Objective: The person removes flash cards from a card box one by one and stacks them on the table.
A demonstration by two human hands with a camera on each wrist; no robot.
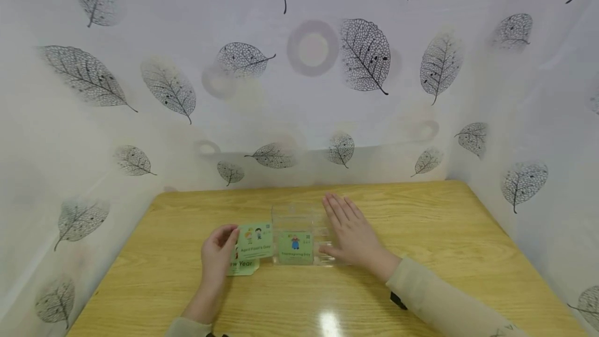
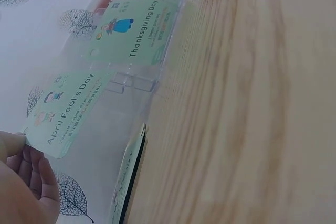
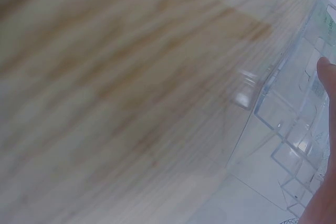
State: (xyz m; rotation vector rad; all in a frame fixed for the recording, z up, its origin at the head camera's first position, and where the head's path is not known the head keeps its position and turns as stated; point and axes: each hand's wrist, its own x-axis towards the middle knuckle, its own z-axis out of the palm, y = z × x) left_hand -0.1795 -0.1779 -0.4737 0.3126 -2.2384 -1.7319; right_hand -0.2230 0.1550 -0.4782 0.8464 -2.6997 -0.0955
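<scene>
My left hand (image 1: 217, 254) pinches the left edge of a green "April Fool's Day" card (image 2: 62, 109) between thumb and fingers. This card is held up over a small stack of cards (image 1: 244, 269) on the table; "ew Year" shows on the top one. To its right, a green "Thanksgiving Day" card (image 1: 296, 247) stands in a clear plastic card holder (image 3: 286, 124) with several stepped slots. My right hand (image 1: 352, 233) rests on the right part of this holder, fingers straight and pointing away, thumb out toward the Thanksgiving card.
The holder and cards are on a wood-grain table (image 1: 299, 300). White curtain with a dark leaf print (image 1: 365, 53) hangs behind the table and along both sides. A dark band (image 1: 398, 300) shows under the right sleeve.
</scene>
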